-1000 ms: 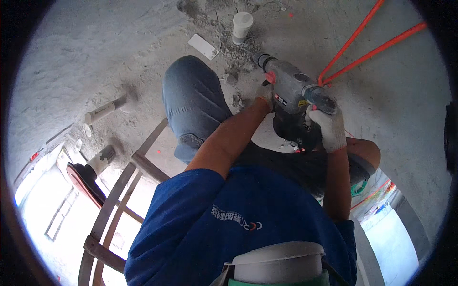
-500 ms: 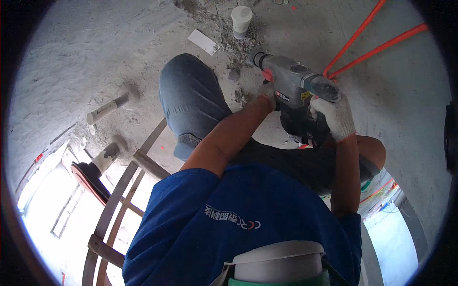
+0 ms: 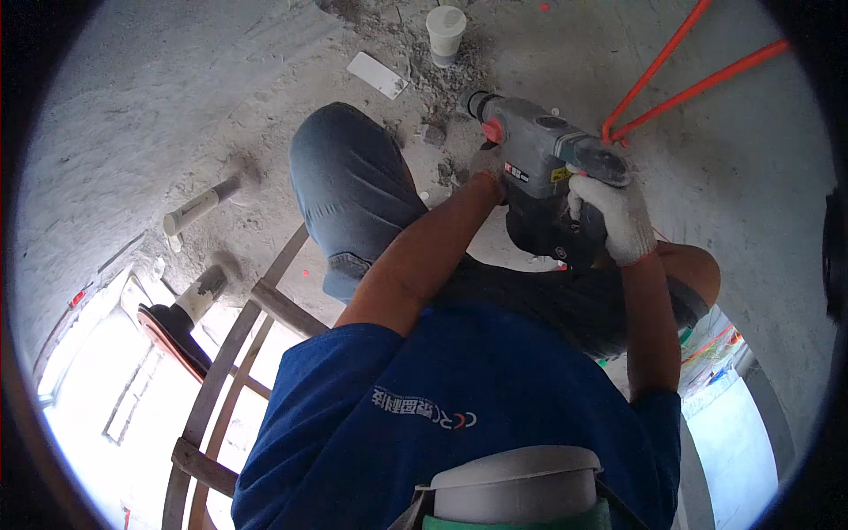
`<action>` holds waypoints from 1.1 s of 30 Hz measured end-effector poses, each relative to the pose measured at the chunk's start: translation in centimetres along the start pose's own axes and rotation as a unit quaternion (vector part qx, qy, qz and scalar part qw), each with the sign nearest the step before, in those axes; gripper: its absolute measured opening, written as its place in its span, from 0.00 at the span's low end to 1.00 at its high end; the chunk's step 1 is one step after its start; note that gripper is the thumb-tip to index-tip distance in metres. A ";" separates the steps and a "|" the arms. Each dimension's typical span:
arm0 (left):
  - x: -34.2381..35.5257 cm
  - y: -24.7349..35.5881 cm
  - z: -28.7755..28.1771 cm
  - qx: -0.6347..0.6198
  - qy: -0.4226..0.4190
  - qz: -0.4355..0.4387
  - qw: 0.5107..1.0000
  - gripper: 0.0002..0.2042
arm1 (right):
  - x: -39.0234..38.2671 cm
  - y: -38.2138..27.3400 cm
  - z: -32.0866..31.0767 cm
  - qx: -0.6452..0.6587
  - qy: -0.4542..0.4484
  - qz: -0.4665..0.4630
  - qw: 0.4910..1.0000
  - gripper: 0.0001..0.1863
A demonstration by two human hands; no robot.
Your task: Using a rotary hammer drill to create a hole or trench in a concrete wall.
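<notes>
A grey and black rotary hammer drill [image 3: 523, 132] with a red knob on its side lies across in front of me, its chuck end to the left. My right hand [image 3: 614, 212], in a white knitted glove, is closed round its rear handle. My left hand [image 3: 491, 165], gloved too, grips the front part just below the red knob; the drill's body hides some of its fingers. The chuck end sits close to broken rubble [image 3: 433, 134] on the concrete. I cannot make out a bit in the chuck.
A whitish pipe stub [image 3: 446, 37] stands in crumbled debris beyond the chuck, beside a white flat piece [image 3: 377, 75]. Two orange pipes [image 3: 680, 49] rise at the right. Two pale pipe stubs [image 3: 201, 205] and a wooden ladder [image 3: 234, 353] are at left. My bent knee [image 3: 344, 159] is near.
The drill's body and both hands have shifted slightly to the left in the picture. Both hands keep their hold. The whole view has moved a little.
</notes>
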State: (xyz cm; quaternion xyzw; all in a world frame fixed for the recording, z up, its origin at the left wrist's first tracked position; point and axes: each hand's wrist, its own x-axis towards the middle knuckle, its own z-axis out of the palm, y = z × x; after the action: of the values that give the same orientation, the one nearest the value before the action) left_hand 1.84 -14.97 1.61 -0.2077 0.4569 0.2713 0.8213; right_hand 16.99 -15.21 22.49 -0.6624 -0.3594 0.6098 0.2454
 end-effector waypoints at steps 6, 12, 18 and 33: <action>4.1 -0.9 -3.4 0.196 -0.049 0.141 0.969 0.23 | 0.8 -0.2 1.1 0.013 0.021 -0.012 1.000 0.10; 11.3 -0.3 -8.7 0.409 -0.169 0.236 0.865 0.25 | 1.4 0.9 2.0 -0.056 0.019 0.009 0.998 0.10; 9.4 1.6 -7.8 0.098 -0.103 0.092 0.985 0.31 | 2.1 3.7 1.1 0.034 -0.022 0.016 0.999 0.08; 3.9 4.2 -1.8 0.701 0.316 0.122 0.628 0.30 | 5.3 17.6 -3.9 0.501 0.016 0.172 0.848 0.13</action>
State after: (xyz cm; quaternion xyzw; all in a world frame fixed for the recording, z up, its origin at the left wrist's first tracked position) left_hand -0.29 -11.83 -3.03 0.4150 0.7615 -0.1155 0.4843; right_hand 23.90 -21.60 6.21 -0.5105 0.1194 0.7285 0.4409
